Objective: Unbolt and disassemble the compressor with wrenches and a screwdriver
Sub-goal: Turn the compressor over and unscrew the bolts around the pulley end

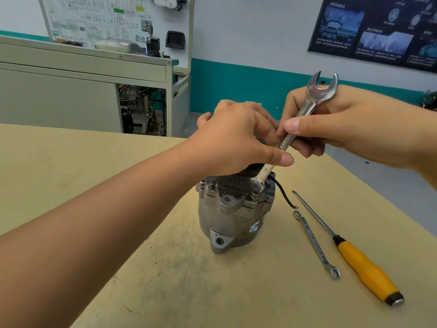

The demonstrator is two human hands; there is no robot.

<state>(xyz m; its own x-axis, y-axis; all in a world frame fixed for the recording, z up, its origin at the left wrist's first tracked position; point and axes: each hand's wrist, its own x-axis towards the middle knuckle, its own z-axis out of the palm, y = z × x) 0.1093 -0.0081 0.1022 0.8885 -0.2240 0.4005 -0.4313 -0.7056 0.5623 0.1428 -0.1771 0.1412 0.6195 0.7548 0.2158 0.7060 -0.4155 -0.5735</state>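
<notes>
The grey metal compressor (233, 218) stands upright in the middle of the table. My left hand (236, 140) lies over its top, fingers curled round the pulley end, which it hides. My right hand (350, 124) pinches the shaft of a silver combination wrench (305, 114). The wrench's open jaw points up past my right hand. Its ring end sits at a bolt (255, 195) on the compressor's near right flange. Another bolt (209, 185) shows on the left flange.
A thin double-ring wrench (314, 242) and a yellow-handled screwdriver (364, 268) lie on the tan table (118, 268) right of the compressor. A black wire (282, 192) trails from the compressor. A grey cabinet (82, 91) stands behind the table's far edge.
</notes>
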